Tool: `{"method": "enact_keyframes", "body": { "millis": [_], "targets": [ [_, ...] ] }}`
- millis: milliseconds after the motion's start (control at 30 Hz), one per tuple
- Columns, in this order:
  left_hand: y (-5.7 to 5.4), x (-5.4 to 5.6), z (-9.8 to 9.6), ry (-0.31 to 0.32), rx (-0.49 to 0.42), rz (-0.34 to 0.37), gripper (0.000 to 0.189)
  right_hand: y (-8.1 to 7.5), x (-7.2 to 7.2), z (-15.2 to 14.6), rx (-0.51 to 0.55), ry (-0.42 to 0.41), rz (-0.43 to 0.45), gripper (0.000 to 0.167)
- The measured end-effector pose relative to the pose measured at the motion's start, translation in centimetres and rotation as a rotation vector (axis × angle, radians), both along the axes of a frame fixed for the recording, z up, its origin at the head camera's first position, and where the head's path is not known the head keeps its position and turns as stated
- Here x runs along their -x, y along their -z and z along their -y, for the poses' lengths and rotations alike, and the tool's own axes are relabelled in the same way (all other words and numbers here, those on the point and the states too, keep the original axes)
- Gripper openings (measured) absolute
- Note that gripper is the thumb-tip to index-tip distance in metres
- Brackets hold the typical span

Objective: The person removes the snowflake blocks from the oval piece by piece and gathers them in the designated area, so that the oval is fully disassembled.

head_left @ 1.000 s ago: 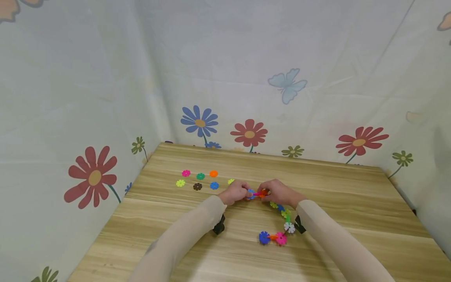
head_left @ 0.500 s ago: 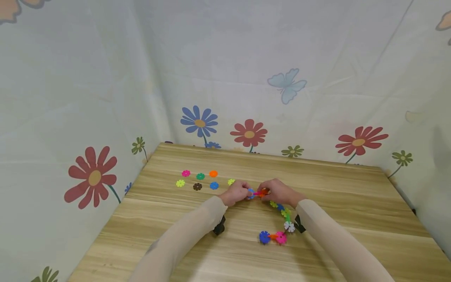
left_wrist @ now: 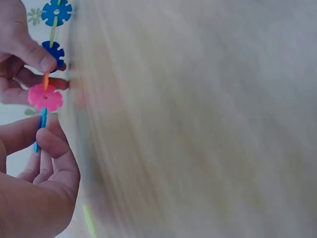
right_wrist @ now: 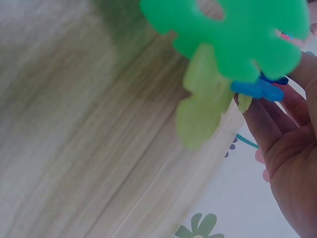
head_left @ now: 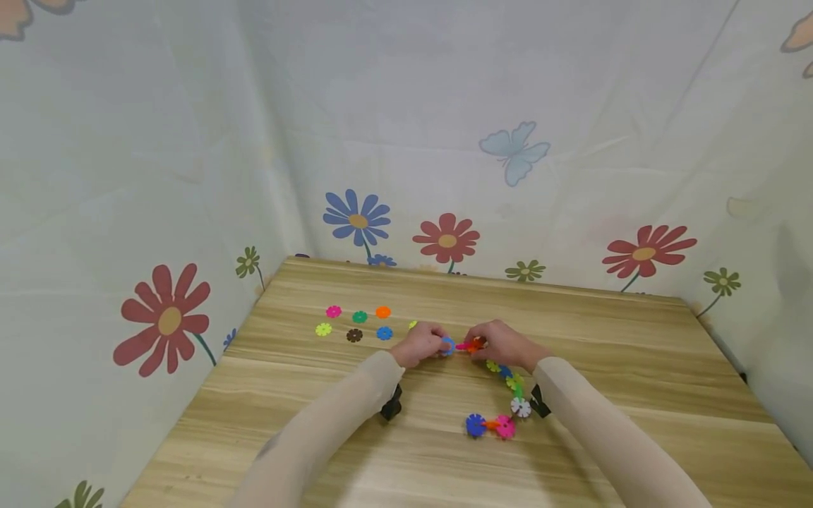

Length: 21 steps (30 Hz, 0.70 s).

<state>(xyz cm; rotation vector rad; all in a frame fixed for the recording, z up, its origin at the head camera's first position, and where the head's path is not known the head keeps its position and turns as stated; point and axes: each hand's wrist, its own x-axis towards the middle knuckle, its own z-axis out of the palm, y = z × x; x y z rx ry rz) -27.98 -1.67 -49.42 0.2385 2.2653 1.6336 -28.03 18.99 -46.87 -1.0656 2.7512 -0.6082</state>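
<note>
My left hand [head_left: 419,344] pinches a light blue notched building disc [head_left: 448,346] between thumb and finger. In the left wrist view, this blue disc [left_wrist: 42,124] is edge-on and meets the rim of a pink disc [left_wrist: 45,97]. My right hand [head_left: 506,346] grips the chain of interlocked discs near an orange disc [head_left: 473,344], next to the pink one; a dark blue disc [left_wrist: 53,55] lies by its thumb. From that hand the chain curves toward me through yellow-green, blue and green discs to a white disc [head_left: 521,407]. Its near end is a dark blue disc [head_left: 475,425].
Loose discs lie on the wooden table [head_left: 305,381] at the left: pink [head_left: 333,311], green [head_left: 360,317], orange [head_left: 383,312], yellow [head_left: 323,329], brown [head_left: 354,335] and blue [head_left: 384,333]. Another yellow disc [head_left: 413,324] is partly behind my left hand. A printed curtain [head_left: 394,127] stands behind the table.
My left hand has shifted slightly left with the light blue disc, which now shows more plainly beside the pink one. My right hand and the chain have stayed nearly still.
</note>
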Motion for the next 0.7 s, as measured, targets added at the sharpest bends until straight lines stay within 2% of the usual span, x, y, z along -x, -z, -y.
{"method": "enact_keyframes", "body": {
  "millis": [200,333,700],
  "targets": [
    [-0.7,-0.1,1.5,0.041,-0.043,0.002,0.015,0.1,0.1,0.0,-0.004,0.012,0.01,0.018],
    [-0.7,-0.1,2.5,0.034,-0.063,0.015,0.018,0.0,0.0,0.0,-0.017,0.025,0.018,0.019],
    [-0.7,0.0,5.1,0.068,0.038,-0.055,0.019,0.5,0.2,-0.1,-0.036,0.045,0.021,0.02]
  ]
}}
